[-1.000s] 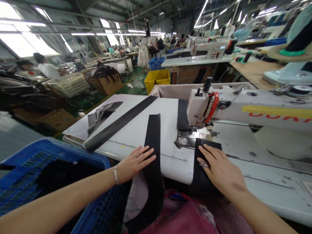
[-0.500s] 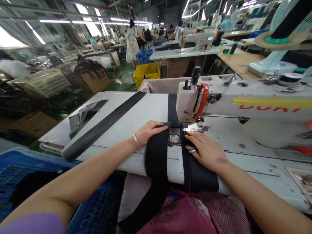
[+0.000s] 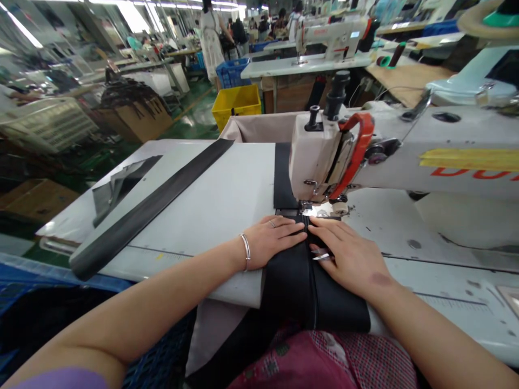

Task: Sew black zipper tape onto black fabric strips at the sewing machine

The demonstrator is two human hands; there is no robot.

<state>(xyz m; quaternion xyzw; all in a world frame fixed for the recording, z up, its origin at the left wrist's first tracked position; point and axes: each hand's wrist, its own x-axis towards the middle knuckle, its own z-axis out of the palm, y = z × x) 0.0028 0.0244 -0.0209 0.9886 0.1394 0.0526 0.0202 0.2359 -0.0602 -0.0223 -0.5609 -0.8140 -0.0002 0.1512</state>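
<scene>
My left hand point(image 3: 275, 240) lies flat on a black strip point(image 3: 286, 281), its fingers pointing right toward a seam line. Just across that line, my right hand point(image 3: 351, 254) presses on a second black piece point(image 3: 340, 305), fingertips close to the presser foot point(image 3: 308, 209). Shiny pointed metal, which looks like thread snips point(image 3: 321, 255), sticks out between my right thumb and fingers; the rest of it is hidden. The two black pieces meet edge to edge in front of the sewing machine point(image 3: 324, 162). Their lower ends hang over the table edge toward my lap.
Left on the white table point(image 3: 227, 189) lie a long black strip point(image 3: 154, 210) and a crumpled dark scrap point(image 3: 121, 186). A blue crate point(image 3: 24, 286) stands below left. Beyond the table are a yellow bin point(image 3: 236, 105), another sewing machine point(image 3: 332, 40) and people.
My left hand has moved right and slightly down, bringing the left black strip against the right piece and covering the metal plate between them. My right hand stays beside the presser foot.
</scene>
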